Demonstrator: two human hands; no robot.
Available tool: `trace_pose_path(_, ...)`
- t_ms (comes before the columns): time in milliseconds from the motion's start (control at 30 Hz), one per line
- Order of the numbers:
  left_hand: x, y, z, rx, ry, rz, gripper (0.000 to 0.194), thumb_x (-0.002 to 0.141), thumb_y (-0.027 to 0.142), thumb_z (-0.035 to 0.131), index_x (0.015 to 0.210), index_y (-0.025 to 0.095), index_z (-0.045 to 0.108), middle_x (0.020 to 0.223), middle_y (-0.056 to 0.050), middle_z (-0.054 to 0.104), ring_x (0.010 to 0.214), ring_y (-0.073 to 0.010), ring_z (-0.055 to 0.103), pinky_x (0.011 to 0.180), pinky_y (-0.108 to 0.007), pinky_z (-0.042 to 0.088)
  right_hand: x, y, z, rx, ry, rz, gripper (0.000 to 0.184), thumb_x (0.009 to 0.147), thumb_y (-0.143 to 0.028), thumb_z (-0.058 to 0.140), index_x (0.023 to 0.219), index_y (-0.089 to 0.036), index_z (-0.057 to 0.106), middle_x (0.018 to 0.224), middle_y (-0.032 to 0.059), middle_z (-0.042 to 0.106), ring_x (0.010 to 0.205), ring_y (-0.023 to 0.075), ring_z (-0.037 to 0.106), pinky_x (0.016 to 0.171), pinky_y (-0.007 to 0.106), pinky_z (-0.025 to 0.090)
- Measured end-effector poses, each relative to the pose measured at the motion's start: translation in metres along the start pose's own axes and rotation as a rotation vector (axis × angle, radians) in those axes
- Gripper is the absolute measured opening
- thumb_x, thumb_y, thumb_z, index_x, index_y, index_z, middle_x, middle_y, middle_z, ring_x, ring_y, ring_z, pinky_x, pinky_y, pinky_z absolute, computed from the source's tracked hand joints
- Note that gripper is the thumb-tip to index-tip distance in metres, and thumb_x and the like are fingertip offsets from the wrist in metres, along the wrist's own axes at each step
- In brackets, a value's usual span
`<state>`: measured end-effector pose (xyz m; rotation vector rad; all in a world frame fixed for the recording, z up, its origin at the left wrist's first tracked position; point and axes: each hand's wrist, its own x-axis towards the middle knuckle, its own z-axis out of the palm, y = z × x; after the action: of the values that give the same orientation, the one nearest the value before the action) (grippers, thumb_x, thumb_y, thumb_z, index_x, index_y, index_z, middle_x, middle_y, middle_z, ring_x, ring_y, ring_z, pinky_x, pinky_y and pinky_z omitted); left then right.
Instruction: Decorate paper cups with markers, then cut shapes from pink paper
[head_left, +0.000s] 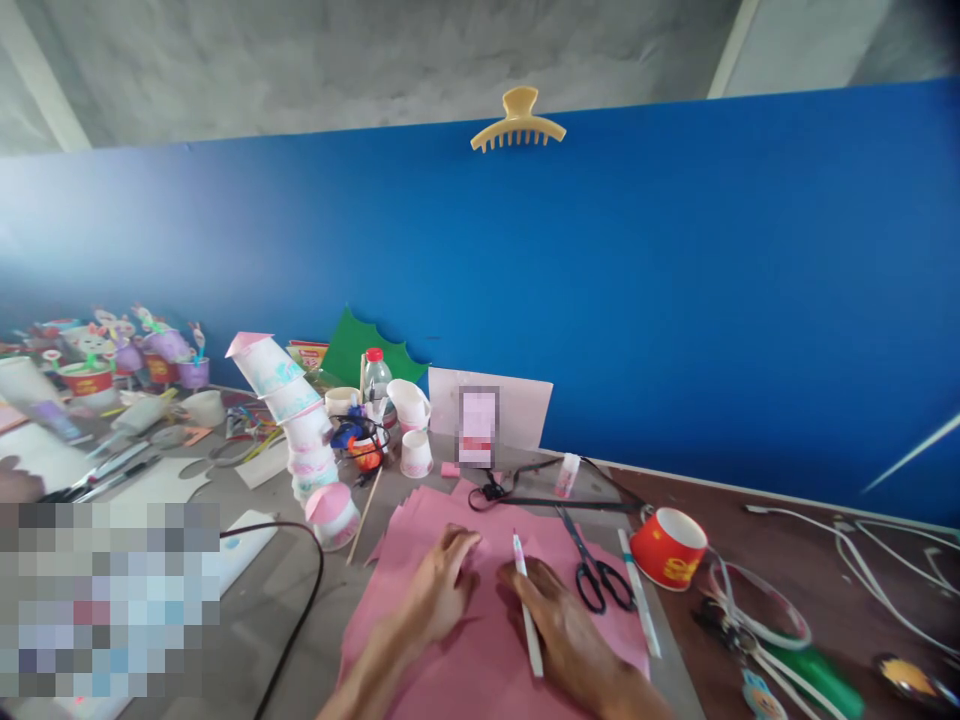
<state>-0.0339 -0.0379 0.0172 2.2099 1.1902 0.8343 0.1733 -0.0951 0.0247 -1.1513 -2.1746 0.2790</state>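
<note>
A stack of pink paper sheets (pixel 420 530) lies in front of me on the table. My left hand (pixel 441 592) is over the left part of the stack, its fingers loosely bent and apart, with nothing visible in them. In my right hand (pixel 559 610) is a slim white pen (pixel 529 615), held between thumb and fingers with its pink end pointing away from me. To the right of that hand, black-handled scissors (pixel 592 570) rest on the paper, blades pointing away. A second white pen (pixel 637 590) with a teal band lies along the paper's right edge.
A leaning tower of paper cups (pixel 307 430) stands left of the paper. Beyond it are a bottle (pixel 377 375) and a small white cup (pixel 416 453). A red cup (pixel 669 548) and cables (pixel 862 560) lie right. At far left, another person's hand (pixel 19 482) is near scissors.
</note>
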Motion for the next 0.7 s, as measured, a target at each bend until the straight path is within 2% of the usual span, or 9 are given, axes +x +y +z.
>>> trace_pose_path(100,0.000,0.000,-0.002,0.097,0.022,0.040,0.047,0.075,0.002,0.052,0.118,0.018,0.063,0.123,-0.013,0.065,0.114,-0.0249,0.061,0.098,-0.039,0.052,-0.001,-0.001,-0.001,0.009,-0.087,0.048,0.038,0.083,-0.005,0.050,0.116,-0.018,0.062,0.109,0.0127,0.070,0.101,0.0278,0.063,0.088,0.044,0.054)
trace_pose_path(200,-0.001,0.004,-0.007,0.167,-0.072,0.048,0.046,0.075,0.007,0.061,0.119,0.020,0.064,0.126,-0.011,0.067,0.121,-0.0290,0.057,0.106,-0.047,0.048,-0.002,-0.002,-0.003,0.023,-0.083,0.045,0.035,0.086,-0.007,0.051,0.117,-0.018,0.061,0.107,0.0120,0.070,0.101,0.0272,0.063,0.089,0.042,0.054)
trace_pose_path(300,0.000,0.012,-0.011,0.193,-0.169,0.050,0.047,0.074,0.015,0.071,0.120,0.021,0.064,0.129,-0.011,0.066,0.125,-0.0313,0.053,0.113,-0.054,0.038,-0.006,0.002,-0.002,0.035,-0.027,-0.004,0.043,0.087,-0.007,0.051,0.127,-0.021,0.056,0.109,0.0104,0.070,0.102,0.0258,0.064,0.089,0.040,0.055)
trace_pose_path(433,0.000,0.022,-0.016,0.207,-0.208,0.026,0.041,0.076,0.019,0.072,0.116,0.021,0.065,0.128,-0.009,0.065,0.124,-0.0295,0.053,0.116,-0.053,0.034,-0.015,0.009,0.004,0.005,0.140,-0.057,0.054,0.091,-0.012,0.049,0.143,-0.023,0.041,0.117,0.0110,0.069,0.106,0.0269,0.067,0.088,0.040,0.057)
trace_pose_path(567,-0.001,0.026,-0.016,0.220,-0.207,0.029,0.032,0.077,0.023,0.074,0.108,0.021,0.066,0.129,-0.010,0.063,0.127,-0.0310,0.050,0.116,-0.055,0.032,-0.021,0.014,0.012,-0.012,0.290,0.081,0.052,0.097,-0.022,0.049,0.147,-0.025,0.032,0.116,0.0087,0.070,0.108,0.0266,0.067,0.092,0.042,0.057)
trace_pose_path(700,-0.002,0.024,-0.013,0.261,-0.195,0.017,0.035,0.074,0.027,0.078,0.106,0.019,0.066,0.138,-0.015,0.057,0.136,-0.0377,0.042,0.117,-0.063,0.026,-0.020,0.014,0.011,0.002,0.312,0.152,0.040,0.098,-0.026,0.049,0.138,-0.020,0.042,0.108,0.0103,0.070,0.099,0.0265,0.068,0.084,0.042,0.058)
